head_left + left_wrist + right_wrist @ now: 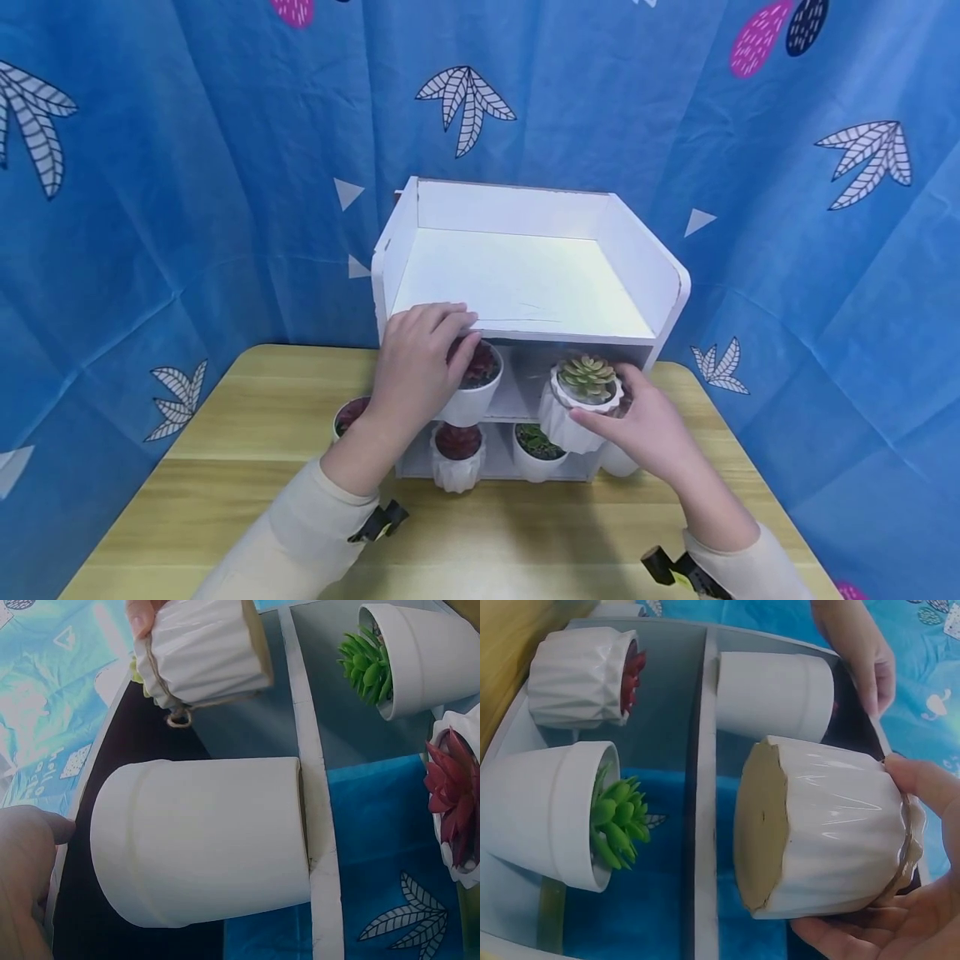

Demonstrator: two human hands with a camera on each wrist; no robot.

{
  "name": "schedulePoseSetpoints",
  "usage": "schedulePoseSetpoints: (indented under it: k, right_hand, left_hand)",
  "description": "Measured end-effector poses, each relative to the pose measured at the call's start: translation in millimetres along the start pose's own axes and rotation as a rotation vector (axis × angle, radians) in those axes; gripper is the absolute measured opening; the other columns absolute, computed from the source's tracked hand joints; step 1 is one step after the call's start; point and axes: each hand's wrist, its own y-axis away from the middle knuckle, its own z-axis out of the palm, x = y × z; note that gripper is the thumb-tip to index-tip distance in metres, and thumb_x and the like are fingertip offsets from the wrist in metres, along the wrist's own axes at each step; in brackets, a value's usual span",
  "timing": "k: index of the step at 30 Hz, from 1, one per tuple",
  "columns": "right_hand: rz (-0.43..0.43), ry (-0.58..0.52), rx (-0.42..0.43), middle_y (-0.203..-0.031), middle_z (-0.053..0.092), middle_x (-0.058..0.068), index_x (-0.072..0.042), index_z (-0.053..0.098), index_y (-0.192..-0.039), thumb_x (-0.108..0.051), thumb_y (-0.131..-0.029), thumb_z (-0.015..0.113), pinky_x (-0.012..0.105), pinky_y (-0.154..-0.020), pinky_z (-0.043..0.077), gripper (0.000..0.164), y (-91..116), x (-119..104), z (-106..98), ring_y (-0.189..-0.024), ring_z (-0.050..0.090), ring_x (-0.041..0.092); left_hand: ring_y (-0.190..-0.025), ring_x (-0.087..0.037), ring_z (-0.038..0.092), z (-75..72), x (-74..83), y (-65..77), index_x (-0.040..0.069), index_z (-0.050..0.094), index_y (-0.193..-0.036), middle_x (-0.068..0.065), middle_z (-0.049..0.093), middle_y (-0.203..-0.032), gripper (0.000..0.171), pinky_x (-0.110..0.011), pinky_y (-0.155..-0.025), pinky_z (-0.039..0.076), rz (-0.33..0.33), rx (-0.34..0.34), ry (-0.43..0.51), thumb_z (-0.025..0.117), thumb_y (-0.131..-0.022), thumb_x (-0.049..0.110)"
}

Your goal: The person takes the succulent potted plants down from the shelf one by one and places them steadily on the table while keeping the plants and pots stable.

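Ribbed pot (564, 423) sits in right hand (654, 429), left hand (422, 358) apart.

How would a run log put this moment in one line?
left hand: rests on front edge of shelf unit | right hand: holds fluted white pot | middle shelf: smooth white pot

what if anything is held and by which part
Right hand: ribbed white succulent pot, by opposite sides near its top. Left hand: no pot, touching the shelf.
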Motion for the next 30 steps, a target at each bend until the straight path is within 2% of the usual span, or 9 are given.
schedulePoseSetpoints:
  k: [7,16,22,30]
  right_hand:
    - [0.012,-0.013,-0.004,-0.120,0.054,0.011,-0.009,0.038,-0.135,-0.066,-0.064,0.069,0.043,-0.080,0.049,0.096,3.0,1.7,-7.6,-0.103,0.055,0.027]
    - [0.047,-0.034,-0.026,-0.126,0.050,0.014,-0.008,0.033,-0.139,-0.064,-0.066,0.069,0.035,-0.073,0.051,0.099,9.0,2.7,-18.4,-0.102,0.056,0.028]
    - [0.045,-0.026,-0.021,-0.127,0.050,0.015,-0.007,0.033,-0.139,-0.063,-0.065,0.070,0.037,-0.076,0.052,0.100,11.3,4.6,-22.3,-0.104,0.056,0.029]
    - [0.028,-0.086,-0.019,-0.122,0.053,0.013,-0.010,0.035,-0.137,-0.057,-0.067,0.073,0.033,-0.074,0.053,0.093,14.6,10.3,-26.0,-0.106,0.057,0.030]
  left_hand:
    - [-0.108,-0.018,0.054,-0.6,1.3,-0.8,0.019,0.065,-0.110,0.001,0.062,-0.113,0.028,-0.038,-0.088,0.040,0.005,0.018,0.012,0.065,-0.085,0.033]
    - [-0.109,-0.018,0.053,-0.9,2.1,-2.1,0.019,0.065,-0.111,0.001,0.062,-0.114,0.030,-0.038,-0.089,0.039,0.006,0.007,0.006,0.065,-0.085,0.034]
    - [-0.108,-0.018,0.054,0.2,1.8,-1.2,0.020,0.065,-0.110,0.001,0.062,-0.113,0.029,-0.038,-0.089,0.040,0.003,0.011,0.007,0.066,-0.084,0.032]
    - [-0.108,-0.018,0.053,0.1,1.6,-0.2,0.020,0.064,-0.111,0.001,0.062,-0.114,0.030,-0.038,-0.089,0.039,0.000,-0.001,-0.001,0.063,-0.086,0.035]
